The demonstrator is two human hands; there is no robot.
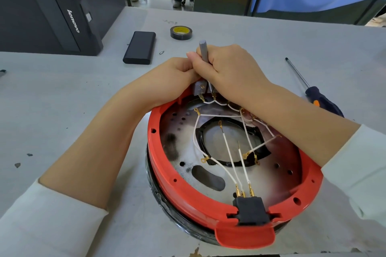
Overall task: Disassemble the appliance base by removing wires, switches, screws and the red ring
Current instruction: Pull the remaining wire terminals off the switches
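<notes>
**Two hands work at the far rim of the round base**

The appliance base (229, 162) lies upside down near the front edge of the bench (73, 110), a bit right of the middle. A red ring (165, 165) runs around its rim. Inside, thin white wires (226, 144) with gold ends cross over a round black hole. A black plug block (250, 210) sits in the ring's near side. Small grey switches (201, 87) stand at the far rim.

The right hand (227, 69) has its fingers curled tight around a grey tool handle (203, 52), which points down at the switches. The left hand (175, 75) rests on the far rim, right beside the right hand. Its fingers are hidden, so I cannot tell what they hold.

A screwdriver (313, 92) with a dark handle lies near the bench's right edge. A black box (140, 50) and a roll of black tape (181, 32) lie toward the far edge. A black computer case (48, 10) fills the far left corner.
</notes>
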